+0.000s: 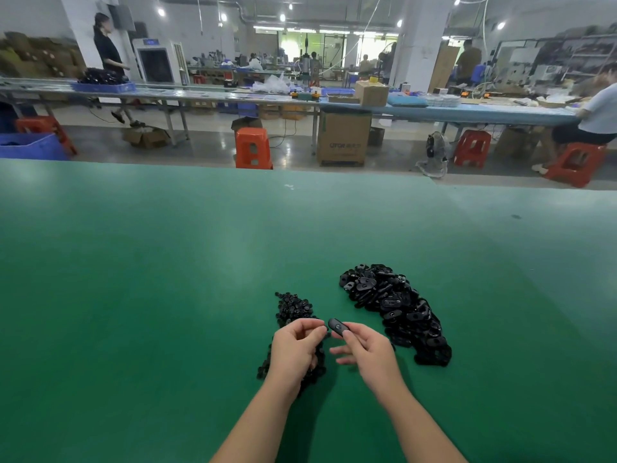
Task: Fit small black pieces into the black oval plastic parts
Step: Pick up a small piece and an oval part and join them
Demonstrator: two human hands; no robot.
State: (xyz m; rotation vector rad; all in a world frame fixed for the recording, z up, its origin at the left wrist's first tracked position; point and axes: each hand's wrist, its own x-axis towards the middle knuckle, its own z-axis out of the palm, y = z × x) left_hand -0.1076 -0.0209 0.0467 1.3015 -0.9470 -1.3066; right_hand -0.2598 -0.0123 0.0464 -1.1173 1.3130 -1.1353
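Head view shows a green counter (167, 295) with two dark heaps near the person and both hands raised between them. On the left lies the heap of small black pieces (293, 307), running from just beyond the left hand back under it toward the near side; the pieces are too many and too tangled to count. The left hand (295, 349) hovers over this heap with fingers curled and thumb and forefinger pressed together at the tip, seemingly pinching one small piece, though that piece is too small to make out.

Just to the right of that pinch, almost touching it, is one black oval part (338, 327), grasped at its right end by the thumb and forefinger of the right hand (365, 350). Its long axis runs left-far to right-near, with the free end and slotted face turned toward the left fingertips. The coming move likely turns on this: the left hand only has to travel a little rightward into the slot.

Farther right lies the heap of oval parts (397, 305), a long pile, uncountable, stretching from far-left to near-right beside the right hand.
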